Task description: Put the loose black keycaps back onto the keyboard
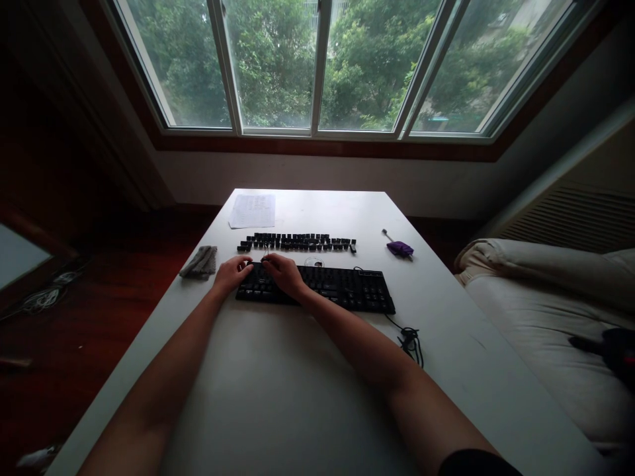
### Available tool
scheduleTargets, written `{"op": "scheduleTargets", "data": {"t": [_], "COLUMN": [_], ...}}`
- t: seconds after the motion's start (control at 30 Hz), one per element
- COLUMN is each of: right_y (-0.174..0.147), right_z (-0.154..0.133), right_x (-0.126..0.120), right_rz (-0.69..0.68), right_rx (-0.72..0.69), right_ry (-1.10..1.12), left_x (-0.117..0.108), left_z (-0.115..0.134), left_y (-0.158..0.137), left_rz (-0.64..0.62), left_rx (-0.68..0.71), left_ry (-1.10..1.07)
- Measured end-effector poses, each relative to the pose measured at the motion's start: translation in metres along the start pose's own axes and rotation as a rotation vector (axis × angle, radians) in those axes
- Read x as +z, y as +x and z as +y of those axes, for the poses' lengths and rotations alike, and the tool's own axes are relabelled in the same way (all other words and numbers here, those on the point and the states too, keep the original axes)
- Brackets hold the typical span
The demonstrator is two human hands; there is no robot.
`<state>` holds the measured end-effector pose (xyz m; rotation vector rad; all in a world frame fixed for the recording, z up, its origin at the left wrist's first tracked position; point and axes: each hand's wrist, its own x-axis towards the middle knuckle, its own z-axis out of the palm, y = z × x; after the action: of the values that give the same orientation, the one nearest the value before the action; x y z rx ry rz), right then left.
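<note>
A black keyboard (342,287) lies across the white table, with many keys on its base. At its upper left corner, my left hand (232,272) grips the edge with curled fingers and thumb. My right hand (284,272) is closed above the keyboard's upper left part, fingertips pinched together. Thin wires stick up from those fingertips and look like a wire keycap puller (266,250); its lower end is hidden. Just behind the keyboard, loose black keycaps (297,242) stand in rows. A small clear round dish (314,262) sits between the keycaps and the keyboard.
A grey cloth (199,262) lies left of my left hand. Farther back is a printed sheet (253,211). To the right are a purple brush-like item (399,248) and the bundled cable (411,342). A padded seat (536,330) stands beyond the table's right edge.
</note>
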<state>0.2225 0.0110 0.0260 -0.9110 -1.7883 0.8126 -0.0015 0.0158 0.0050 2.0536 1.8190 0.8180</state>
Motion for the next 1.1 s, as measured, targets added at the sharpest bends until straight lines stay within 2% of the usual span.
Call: {"op": "scheduleTargets", "data": {"t": [0.17, 0.43, 0.83, 1.1], "right_y": [-0.002, 0.002, 0.004, 0.001], "right_z": [0.001, 0.010, 0.013, 0.008], "right_x": [-0.001, -0.011, -0.011, -0.015], "right_rz": [-0.001, 0.011, -0.024, -0.029], "right_rx": [-0.002, 0.010, -0.024, -0.045], "right_ry": [-0.037, -0.050, -0.084, -0.096], "left_x": [-0.004, -0.004, 0.003, 0.004], "left_z": [0.000, 0.001, 0.016, 0.015], "left_y": [0.000, -0.001, -0.004, -0.006], "left_rz": [-0.060, -0.086, -0.010, 0.007], "left_rx": [0.023, 0.074, 0.065, 0.079], "left_ry": [-0.032, -0.090, 0.014, 0.022]}}
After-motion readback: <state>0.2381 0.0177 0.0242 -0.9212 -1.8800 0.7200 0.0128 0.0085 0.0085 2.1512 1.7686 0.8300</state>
